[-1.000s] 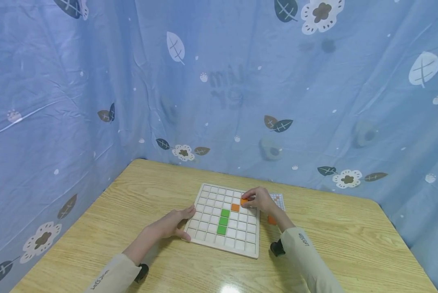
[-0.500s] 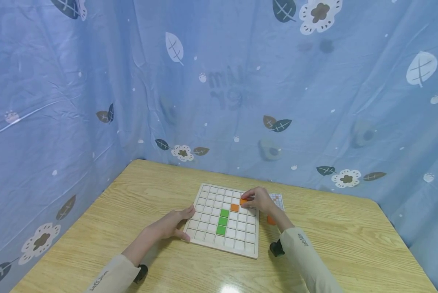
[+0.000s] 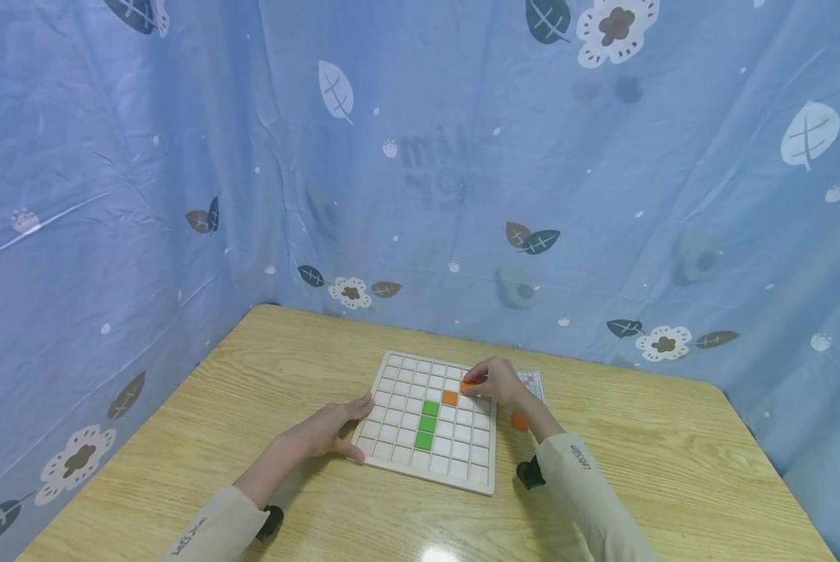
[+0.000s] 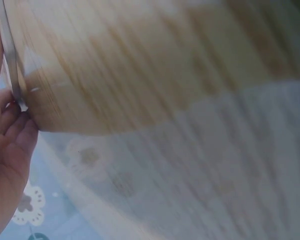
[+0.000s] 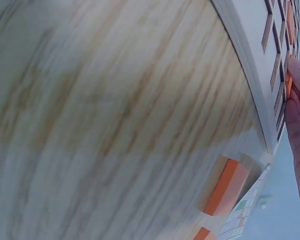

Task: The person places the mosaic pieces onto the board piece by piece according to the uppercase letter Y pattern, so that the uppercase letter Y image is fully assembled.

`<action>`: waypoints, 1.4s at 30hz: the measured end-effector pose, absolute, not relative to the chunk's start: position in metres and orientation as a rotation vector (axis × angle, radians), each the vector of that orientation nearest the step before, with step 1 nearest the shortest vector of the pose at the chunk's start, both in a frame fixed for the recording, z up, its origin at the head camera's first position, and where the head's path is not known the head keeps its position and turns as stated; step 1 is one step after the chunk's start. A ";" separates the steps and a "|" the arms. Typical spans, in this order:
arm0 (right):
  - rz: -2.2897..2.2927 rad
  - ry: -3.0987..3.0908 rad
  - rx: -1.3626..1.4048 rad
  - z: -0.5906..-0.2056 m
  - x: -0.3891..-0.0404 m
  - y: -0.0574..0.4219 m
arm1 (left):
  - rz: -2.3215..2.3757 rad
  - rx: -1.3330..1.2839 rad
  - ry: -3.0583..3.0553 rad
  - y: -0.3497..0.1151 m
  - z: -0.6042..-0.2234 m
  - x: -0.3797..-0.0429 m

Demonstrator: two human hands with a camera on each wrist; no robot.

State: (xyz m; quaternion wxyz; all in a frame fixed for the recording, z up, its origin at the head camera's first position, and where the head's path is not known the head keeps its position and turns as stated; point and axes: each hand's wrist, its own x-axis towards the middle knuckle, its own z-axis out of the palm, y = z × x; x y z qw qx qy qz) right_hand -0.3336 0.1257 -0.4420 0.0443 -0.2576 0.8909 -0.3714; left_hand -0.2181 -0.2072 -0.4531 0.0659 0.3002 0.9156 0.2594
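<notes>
Grid board (image 3: 392, 390), centre of frame on table (image 3: 645, 460): three green tiles (image 3: 427, 425), one orange tile (image 3: 450, 397) seated; right hand (image 3: 493, 382) pinches second orange tile (image 3: 466, 386) over a cell; left hand (image 3: 327, 431), fingers relaxed, rests against board's left edge

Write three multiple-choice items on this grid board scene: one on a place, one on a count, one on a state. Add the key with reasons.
1. Where does the left hand rest?
A. on the grid board's left edge
B. on the pattern card
C. in the air

2. How many green tiles lie in the grid board?
A. one
B. three
C. five

3. What is the right hand doing?
A. lying flat on the table
B. pinching an orange tile
C. holding the card

Key: 1 A, its fingers touch the left edge; 2 B, three stand in one column; 3 B, its fingers pinch the orange tile over a cell.
</notes>
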 end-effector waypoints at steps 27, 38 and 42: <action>-1.254 2.644 -0.816 -0.437 -0.326 0.155 | 0.793 0.845 2.746 -0.204 -0.456 -0.216; -1.429 2.543 -0.796 -0.433 -0.305 0.212 | 0.796 0.854 2.766 -0.205 -0.452 -0.218; -1.505 2.460 -0.765 -0.440 -0.296 0.225 | 0.810 0.867 2.758 -0.206 -0.452 -0.217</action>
